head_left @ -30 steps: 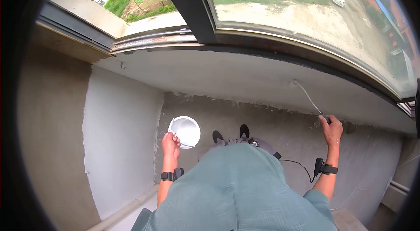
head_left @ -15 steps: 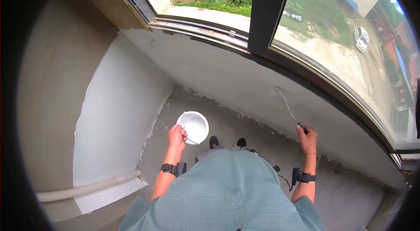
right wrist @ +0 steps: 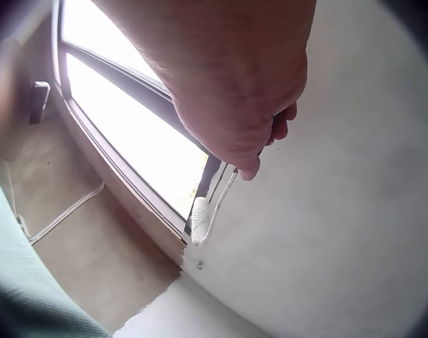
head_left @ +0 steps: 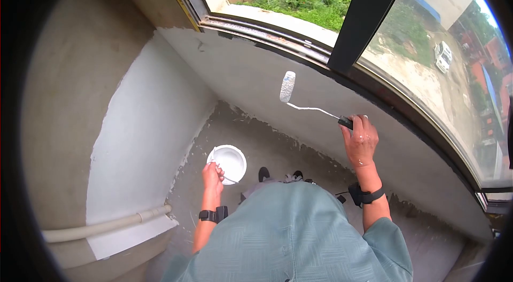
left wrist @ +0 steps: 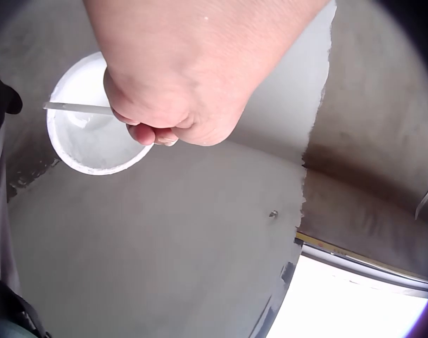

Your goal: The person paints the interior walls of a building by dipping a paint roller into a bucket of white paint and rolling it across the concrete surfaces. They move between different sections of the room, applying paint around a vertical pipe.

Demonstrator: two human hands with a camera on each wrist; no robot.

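Note:
The right hand grips the dark handle of a small paint roller, whose white sleeve is up near the grey wall below the window. In the right wrist view the roller sleeve appears beyond the curled fingers of the hand. At lower left in the head view, the left hand holds the handle of a white bucket with its fingers curled. The left wrist view shows that hand partly covering the bucket, with whitish paint inside.
A window frame runs above the wall, its left part open to plants outside. A pale pipe crosses the lower left beside a white-coated wall. The person's shoes stand on the grey floor right of the bucket.
The right hand has moved up and slightly left, bringing the roller up and left along the wall, its sleeve now fully visible. The left hand still holds the bucket. The head view has turned.

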